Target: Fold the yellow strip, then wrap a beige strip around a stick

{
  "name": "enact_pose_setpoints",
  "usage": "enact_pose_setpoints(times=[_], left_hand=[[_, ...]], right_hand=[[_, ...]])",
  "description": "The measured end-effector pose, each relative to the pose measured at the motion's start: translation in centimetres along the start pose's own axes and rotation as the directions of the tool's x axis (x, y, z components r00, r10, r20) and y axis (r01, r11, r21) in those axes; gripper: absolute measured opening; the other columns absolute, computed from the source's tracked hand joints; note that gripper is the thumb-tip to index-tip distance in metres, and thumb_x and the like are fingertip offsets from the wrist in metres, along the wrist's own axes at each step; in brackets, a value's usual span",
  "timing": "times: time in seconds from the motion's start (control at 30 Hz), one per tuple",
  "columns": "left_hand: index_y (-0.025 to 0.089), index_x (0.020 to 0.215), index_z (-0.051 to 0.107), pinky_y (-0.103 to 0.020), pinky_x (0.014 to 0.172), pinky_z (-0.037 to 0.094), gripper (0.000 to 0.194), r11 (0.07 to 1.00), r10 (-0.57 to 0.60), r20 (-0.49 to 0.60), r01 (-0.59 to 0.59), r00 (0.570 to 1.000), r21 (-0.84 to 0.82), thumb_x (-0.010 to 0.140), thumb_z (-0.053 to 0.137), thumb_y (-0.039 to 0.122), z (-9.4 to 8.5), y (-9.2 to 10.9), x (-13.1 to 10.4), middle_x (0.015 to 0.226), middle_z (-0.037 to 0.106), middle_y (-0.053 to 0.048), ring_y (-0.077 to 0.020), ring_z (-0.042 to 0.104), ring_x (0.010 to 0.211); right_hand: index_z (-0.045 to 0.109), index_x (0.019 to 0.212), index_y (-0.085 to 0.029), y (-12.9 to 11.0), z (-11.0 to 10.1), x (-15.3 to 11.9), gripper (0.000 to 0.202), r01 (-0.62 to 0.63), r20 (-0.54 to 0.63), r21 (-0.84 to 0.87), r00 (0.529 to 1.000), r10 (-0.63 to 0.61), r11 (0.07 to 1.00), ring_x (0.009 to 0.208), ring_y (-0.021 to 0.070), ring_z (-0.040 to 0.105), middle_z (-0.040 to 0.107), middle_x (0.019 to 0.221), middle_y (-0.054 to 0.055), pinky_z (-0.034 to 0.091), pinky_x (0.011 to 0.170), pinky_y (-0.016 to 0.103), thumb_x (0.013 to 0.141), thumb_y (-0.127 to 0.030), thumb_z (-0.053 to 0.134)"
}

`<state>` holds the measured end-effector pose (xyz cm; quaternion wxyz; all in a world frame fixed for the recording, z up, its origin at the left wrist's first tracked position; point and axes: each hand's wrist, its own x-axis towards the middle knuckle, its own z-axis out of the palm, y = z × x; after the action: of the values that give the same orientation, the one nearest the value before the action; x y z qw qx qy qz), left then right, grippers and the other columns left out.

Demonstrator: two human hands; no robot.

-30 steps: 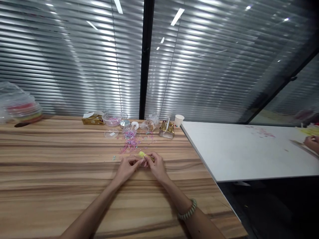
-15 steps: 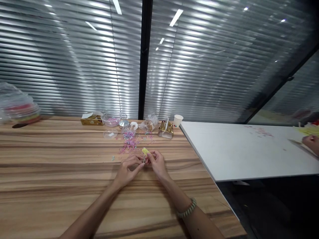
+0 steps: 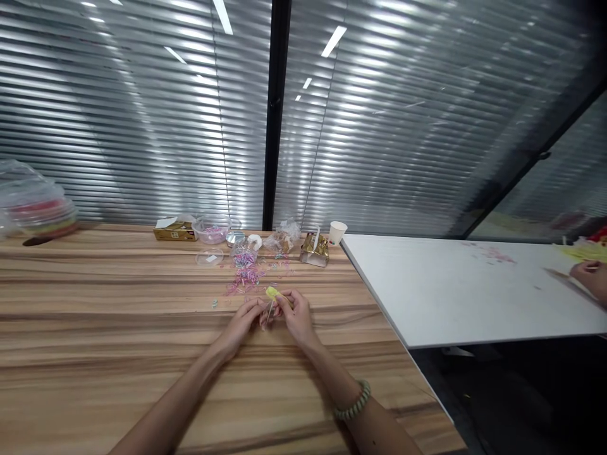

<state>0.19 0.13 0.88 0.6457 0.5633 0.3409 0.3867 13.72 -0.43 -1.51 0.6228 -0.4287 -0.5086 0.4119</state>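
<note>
A small yellow piece (image 3: 272,292) tops a thin pale stem (image 3: 270,311) that points down toward me; its exact kind is too small to tell. My right hand (image 3: 297,316), with a beaded bracelet (image 3: 353,402) on its wrist, pinches this piece just below the yellow top. My left hand (image 3: 245,322) is beside the stem, its fingers curled in and close to the right fingertips. Whatever lies between the left fingers is hidden. Beyond both hands is a loose heap of pink and purple bits (image 3: 247,276) on the wooden table (image 3: 118,354).
At the back stand a gold box (image 3: 175,231), a clear bowl (image 3: 212,231), a lid (image 3: 209,256), a white roll (image 3: 255,241), crumpled plastic (image 3: 287,235), a gold tissue pack (image 3: 314,249) and a paper cup (image 3: 337,232). Another person's hand (image 3: 590,276) is over the white table (image 3: 450,291).
The yellow piece has shifted slightly left and down in my right hand. My left thumb has drawn back from the stem, so more of the stem shows.
</note>
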Motion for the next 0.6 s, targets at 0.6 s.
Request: enact_pose_setpoints(times=[0.6], left_hand=[[0.013,0.066,0.052,-0.011,0.036,0.037,0.014,0.709,-0.391,-0.072,0.251,0.917,-0.660,0.080,0.051,0.011,-1.3,0.4,0.6,0.046,0.045,0.005,-0.0013,0.038,0.034]], right_hand=[[0.060,0.085,-0.019,-1.1,-0.6,-0.6,0.016,0.257,0.296,-0.373,0.944,-0.149,0.892,0.061,0.0135,0.056,0.061,0.068,0.002,0.044,0.060,0.024,0.084,-0.023,0.045]])
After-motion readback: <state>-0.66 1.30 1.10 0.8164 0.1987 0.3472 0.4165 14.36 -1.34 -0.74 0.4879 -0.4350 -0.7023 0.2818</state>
